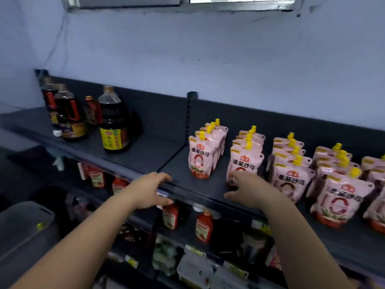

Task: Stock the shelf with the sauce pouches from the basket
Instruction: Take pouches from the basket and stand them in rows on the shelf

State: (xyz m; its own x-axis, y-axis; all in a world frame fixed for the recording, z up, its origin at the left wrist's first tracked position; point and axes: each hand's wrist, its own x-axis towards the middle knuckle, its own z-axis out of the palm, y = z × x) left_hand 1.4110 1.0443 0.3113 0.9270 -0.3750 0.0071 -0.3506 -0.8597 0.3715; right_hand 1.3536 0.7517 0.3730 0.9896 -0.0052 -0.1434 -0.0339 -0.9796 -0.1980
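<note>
Far left: a grey basket (25,228), blurry and cut off by the edge, then dark bottles (113,122) on the top shelf (145,155). In the middle: left hand (149,190) at the shelf's front lip, fingers spread and holding nothing; right hand (250,189) just in front of a pink sauce pouch (242,163), fingers apart, hiding its bottom. To the right: more sauce pouches (289,170) standing in rows, the last row cut off.
</note>
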